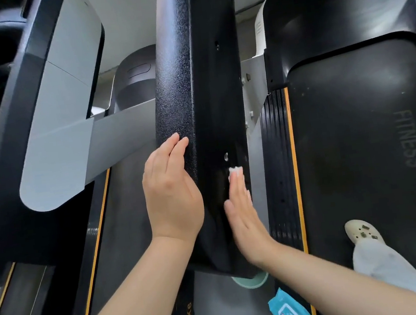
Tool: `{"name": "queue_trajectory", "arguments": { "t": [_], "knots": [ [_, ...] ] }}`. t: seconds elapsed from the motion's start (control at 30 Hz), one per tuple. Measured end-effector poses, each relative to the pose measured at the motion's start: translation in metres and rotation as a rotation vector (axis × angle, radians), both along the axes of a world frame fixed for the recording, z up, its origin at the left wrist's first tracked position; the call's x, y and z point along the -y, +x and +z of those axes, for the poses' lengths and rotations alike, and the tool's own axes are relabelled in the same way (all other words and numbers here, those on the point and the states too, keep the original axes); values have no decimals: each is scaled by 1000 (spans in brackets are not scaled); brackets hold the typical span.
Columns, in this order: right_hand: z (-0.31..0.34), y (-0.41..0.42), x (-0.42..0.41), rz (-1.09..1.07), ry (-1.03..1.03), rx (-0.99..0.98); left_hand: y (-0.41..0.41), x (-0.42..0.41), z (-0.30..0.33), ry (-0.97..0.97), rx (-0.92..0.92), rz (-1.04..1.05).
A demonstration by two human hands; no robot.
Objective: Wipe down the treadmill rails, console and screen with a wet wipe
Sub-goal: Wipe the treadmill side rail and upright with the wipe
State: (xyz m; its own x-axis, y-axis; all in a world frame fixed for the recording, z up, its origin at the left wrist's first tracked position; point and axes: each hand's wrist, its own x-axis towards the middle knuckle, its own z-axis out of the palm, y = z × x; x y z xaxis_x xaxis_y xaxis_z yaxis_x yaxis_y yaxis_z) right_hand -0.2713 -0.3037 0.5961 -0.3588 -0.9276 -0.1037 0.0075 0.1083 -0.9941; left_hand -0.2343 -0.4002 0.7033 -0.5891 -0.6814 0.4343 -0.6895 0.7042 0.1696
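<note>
A thick black textured treadmill rail [190, 86] runs down the middle of the view. My left hand [171, 190] lies flat against the rail's left face, fingers together and holding nothing. My right hand [245, 218] presses flat on the rail's right, glossy face, with a white wet wipe [235, 171] pinned under its fingertips; only a crumpled bit of the wipe shows past the fingers. The black treadmill belt [364, 138], marked FITNESS, lies to the right. Console and screen are out of sight.
A blue pack of wet wipes [290, 312] lies on the side strip below the rail. My white clog [363, 232] and light trouser leg stand on the belt. A second treadmill with a grey upright [61, 123] stands to the left.
</note>
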Motion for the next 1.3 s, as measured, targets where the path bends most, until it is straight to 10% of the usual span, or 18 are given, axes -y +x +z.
{"name": "queue_trajectory", "arguments": {
  "t": [0.6, 0.77, 1.1, 1.3],
  "knots": [
    [-1, 10, -12, 17, 1, 120, 1, -1, 0, 19, -2, 1],
    [3, -51, 56, -204, 190, 448, 0, 0, 1, 32, -10, 0],
    [-15, 3, 2, -33, 132, 254, 3, -2, 1, 45, -4, 3],
    [-40, -54, 63, -189, 288, 557, 1, -2, 3, 61, -3, 6]
  ]
}}
